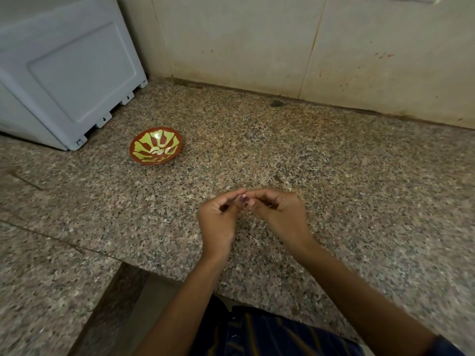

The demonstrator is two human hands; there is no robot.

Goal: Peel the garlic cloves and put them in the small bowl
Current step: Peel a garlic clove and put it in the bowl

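Note:
A small garlic clove [243, 198] with purplish skin is pinched between the fingertips of both hands, just above the granite counter. My left hand [218, 219] grips it from the left with curled fingers. My right hand [277, 214] pinches it from the right with thumb and forefinger. The small bowl [144, 140], red-brown with a yellow-green pattern, sits on the counter to the far left of my hands. A few pale peeled cloves [160, 150] lie in its bottom.
A grey-white appliance [69, 70] stands at the back left, close behind the bowl. A tiled wall [308, 42] runs along the back of the speckled granite counter [334, 163]. The counter's front edge steps inward near my left forearm.

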